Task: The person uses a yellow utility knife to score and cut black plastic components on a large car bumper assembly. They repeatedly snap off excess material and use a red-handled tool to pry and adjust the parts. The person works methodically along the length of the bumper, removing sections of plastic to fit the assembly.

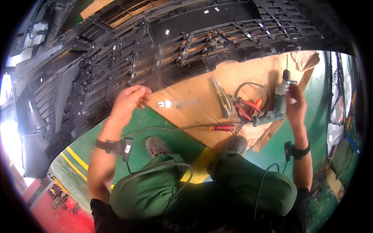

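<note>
My left hand (132,100) is by the lower edge of a large black plastic vehicle bumper (151,70), fingers curled with the thumb against them; whatever they may hold is hidden. At the right, my right hand (296,106) has its curled fingers against the side of a dark green power drill (276,108). A thin bit points away from me out of the drill's black chuck. Left of the drill lie red-handled pliers (248,109), a yellow and black utility knife (223,99) and a red-handled screwdriver (222,127). A small bright forked piece (164,104) is near my left hand.
Flattened cardboard (198,105) lies on the green floor (155,123) under the tools. A dark cable (167,127) runs across it. My shoes (157,146) are at its near edge. More black parts (337,91) stand at the right. A red item (71,203) lies at the lower left.
</note>
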`<action>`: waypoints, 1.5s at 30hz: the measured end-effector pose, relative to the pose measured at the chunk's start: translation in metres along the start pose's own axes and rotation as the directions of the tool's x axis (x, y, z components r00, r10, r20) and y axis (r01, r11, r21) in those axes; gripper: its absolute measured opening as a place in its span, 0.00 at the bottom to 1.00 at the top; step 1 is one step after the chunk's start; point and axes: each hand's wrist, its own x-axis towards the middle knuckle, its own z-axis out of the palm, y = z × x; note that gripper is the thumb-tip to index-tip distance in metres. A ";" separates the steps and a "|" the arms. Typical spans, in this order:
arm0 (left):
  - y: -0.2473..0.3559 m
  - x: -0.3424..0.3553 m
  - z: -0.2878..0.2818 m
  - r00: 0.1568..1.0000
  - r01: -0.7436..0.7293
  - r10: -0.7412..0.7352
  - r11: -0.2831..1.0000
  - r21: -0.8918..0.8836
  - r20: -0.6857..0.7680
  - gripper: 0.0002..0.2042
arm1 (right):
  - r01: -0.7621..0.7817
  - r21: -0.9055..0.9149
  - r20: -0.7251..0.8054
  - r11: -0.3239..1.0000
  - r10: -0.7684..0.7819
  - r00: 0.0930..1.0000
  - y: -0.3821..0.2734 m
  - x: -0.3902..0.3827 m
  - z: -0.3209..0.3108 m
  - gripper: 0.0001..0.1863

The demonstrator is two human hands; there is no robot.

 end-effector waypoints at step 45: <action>-0.089 0.050 0.067 0.835 -0.512 0.430 0.376 0.772 0.344 0.09 | 0.280 -0.277 0.587 0.919 -0.069 0.807 -0.118 -0.039 0.167 0.23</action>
